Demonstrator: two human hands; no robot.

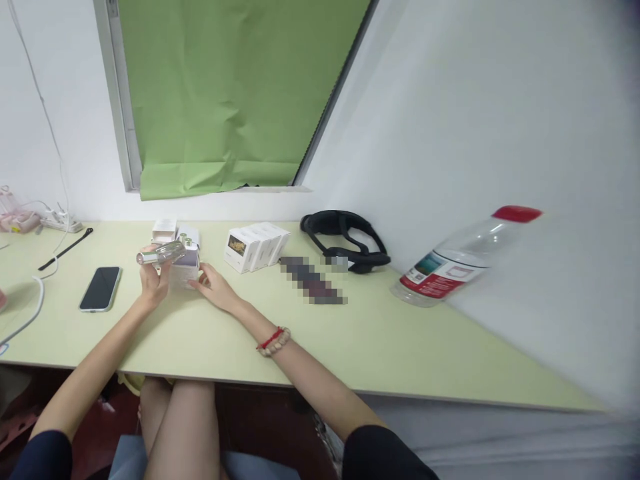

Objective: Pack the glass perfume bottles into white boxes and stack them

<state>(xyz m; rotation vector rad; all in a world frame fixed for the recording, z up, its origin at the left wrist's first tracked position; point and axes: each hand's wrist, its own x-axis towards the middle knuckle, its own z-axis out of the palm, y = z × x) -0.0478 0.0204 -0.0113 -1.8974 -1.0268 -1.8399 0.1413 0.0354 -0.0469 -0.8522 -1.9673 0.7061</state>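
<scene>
My left hand (153, 280) holds a small clear glass bottle (161, 253) with a silver cap, tilted on its side above the desk. My right hand (213, 285) rests on the pale green desk (320, 333) and touches a small white and lilac box (185, 270) that stands just right of the bottle. A red cord and a bead bracelet (273, 341) sit on my right wrist. More small white boxes (165, 230) stand behind the bottle.
A row of white boxes (257, 247) stands right of my hands. A black phone (101, 288) lies to the left, with white cables (30, 313) and a power strip (63, 223). A black headset (347, 247) and a plastic water bottle (463, 260) stand by the right wall.
</scene>
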